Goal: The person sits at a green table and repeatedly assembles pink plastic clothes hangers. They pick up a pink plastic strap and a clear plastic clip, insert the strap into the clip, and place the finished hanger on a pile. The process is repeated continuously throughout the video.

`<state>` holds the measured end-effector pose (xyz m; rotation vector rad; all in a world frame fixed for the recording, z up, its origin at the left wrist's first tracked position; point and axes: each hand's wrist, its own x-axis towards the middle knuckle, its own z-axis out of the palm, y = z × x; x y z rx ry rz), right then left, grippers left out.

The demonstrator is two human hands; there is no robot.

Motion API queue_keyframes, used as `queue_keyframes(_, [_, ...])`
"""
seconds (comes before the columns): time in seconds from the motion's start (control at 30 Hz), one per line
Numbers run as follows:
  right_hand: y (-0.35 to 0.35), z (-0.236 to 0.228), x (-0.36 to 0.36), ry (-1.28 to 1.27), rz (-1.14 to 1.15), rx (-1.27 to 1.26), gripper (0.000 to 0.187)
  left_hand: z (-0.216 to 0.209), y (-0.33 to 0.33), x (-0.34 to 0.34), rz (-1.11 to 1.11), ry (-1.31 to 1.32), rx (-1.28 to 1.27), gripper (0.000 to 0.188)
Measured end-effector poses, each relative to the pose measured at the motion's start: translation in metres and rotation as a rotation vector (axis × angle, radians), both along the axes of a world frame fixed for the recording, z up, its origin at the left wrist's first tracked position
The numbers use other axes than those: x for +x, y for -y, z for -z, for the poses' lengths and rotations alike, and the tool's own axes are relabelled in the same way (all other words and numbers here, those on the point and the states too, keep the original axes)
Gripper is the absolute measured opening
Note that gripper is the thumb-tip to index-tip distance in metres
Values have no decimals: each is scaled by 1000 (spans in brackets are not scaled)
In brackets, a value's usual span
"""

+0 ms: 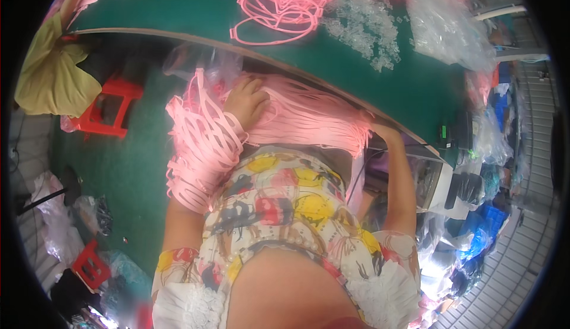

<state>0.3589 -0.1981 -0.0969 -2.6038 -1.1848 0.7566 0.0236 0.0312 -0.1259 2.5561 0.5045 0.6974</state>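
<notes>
Both hands are working in a heap of pink loops (pixel 309 115) lying across the person's lap, just under the edge of the green table (pixel 178 8). Her left hand (pixel 249 100) is resting on top of the heap with fingers curled loosely down into the strands, pressing rather than gripping, probably to keep the pile from sliding off. A thick bundle of loops (pixel 202 151) is hanging threaded around the left wrist and forearm, which is keeping counted pieces together and the fingers free. Her right hand (pixel 380 132) is reaching into the far end of the heap near the table edge; the strands are covering most of it, so I cannot tell how far open it is or whether it is holding anything.

On the table more pink loops (pixel 279 2) are lying spread in a loose pile beside a scatter of small clear plastic bits (pixel 362 20) and a clear plastic bag (pixel 445 26), all within arm's reach. A red stool (pixel 110 106) is standing on the floor to the left, near a yellow cloth (pixel 50 74).
</notes>
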Motion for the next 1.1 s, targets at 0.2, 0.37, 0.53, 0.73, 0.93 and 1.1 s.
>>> queue_keyframes(0.2, [3,36,-4,272,-57,330,40,2,-5,-2,44,-13,-107,15])
queue_keyframes(0.37, [8,58,3,371,40,330,36,-6,-6,-1,61,-22,-118,15])
queue_keyframes(0.53, [12,56,-13,702,109,441,39,-2,-8,-1,56,-4,-101,15])
queue_keyframes(0.73, [29,32,-41,738,80,611,17,-1,-7,-1,56,-32,-134,16])
queue_keyframes(0.93, [58,-21,-65,661,-19,244,17,2,-10,-2,74,-43,-155,15])
queue_keyframes(1.1, [63,-70,-79,420,-87,385,13,2,-10,-4,71,-3,-127,15])
